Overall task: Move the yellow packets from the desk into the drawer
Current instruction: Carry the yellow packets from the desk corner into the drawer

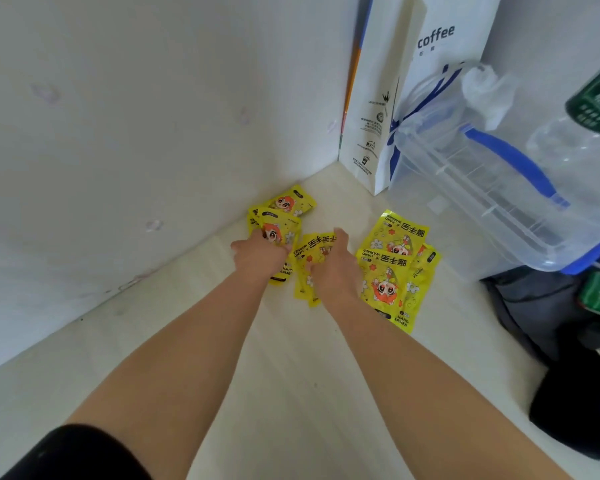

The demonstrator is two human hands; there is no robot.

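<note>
Several yellow hand-warmer packets lie on the pale desk [291,358] near the wall corner. My left hand [257,256] reaches into the left pile [284,204], and its fingers curl under a yellow packet [274,232] there. My right hand [335,271] lies over the middle packets [312,247], and its thumb and fingers grip them. Another pile of packets [394,258] lies untouched just right of my right hand. No drawer is in view.
A white "coffee" paper bag [395,91] stands in the back corner. Beside it is a clear plastic box with blue handles [482,188], and a plastic bottle with a green label [589,109] is at the right. Dark bags and a plug [568,341] lie at the right edge. White walls close the left and back.
</note>
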